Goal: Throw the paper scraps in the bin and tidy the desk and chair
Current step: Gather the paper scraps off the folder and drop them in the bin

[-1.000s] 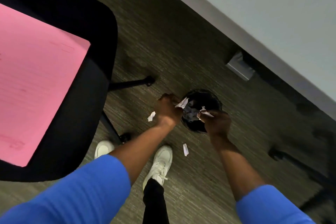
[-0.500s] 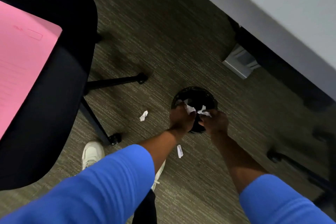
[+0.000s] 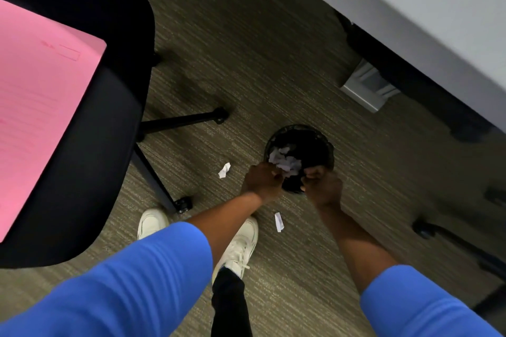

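Curling over the bin [image 3: 315, 139], both hands' grips unreadable: left hand [image 3: 262, 180], right hand [image 3: 324, 186]

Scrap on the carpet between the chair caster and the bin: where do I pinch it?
Pinch the raised upper end of that crumpled scrap from above, probably with the left hand, which is nearer. Its folds stand off the carpet, giving fingertips an edge.

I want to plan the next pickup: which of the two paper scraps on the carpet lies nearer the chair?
The scrap left of the bin, close to the chair's legs. The other scrap lies between the person's forearms, by the white shoe.
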The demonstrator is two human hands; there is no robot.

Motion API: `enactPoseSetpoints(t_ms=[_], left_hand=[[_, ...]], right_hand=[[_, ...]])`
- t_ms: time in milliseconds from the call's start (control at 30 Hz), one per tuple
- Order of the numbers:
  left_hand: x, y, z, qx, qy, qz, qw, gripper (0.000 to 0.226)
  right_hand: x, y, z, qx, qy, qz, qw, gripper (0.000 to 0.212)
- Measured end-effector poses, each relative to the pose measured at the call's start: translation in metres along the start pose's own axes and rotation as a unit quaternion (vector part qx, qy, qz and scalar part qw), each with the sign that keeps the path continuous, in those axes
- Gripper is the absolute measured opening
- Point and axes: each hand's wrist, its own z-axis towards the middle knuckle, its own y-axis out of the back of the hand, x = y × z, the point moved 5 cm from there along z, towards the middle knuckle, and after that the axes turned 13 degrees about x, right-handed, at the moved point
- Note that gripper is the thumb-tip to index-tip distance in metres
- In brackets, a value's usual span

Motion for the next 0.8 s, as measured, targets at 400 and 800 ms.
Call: enactPoseSetpoints(t_ms=[400, 800], left_hand=[[0.081, -0.003, -0.042, 0.046, 0.044, 0.027, 0.998, 0.026], [0.160, -0.007, -0.039, 0.031, 0.023, 0.064, 0.997, 0.029]], right_hand=[[-0.049, -0.060, -0.072, 0.064, -0.040, 0.081, 0.994, 0.019], [-0.107, -0.124, -0.091, 0.019, -0.032, 0.025, 0.999, 0.020]])
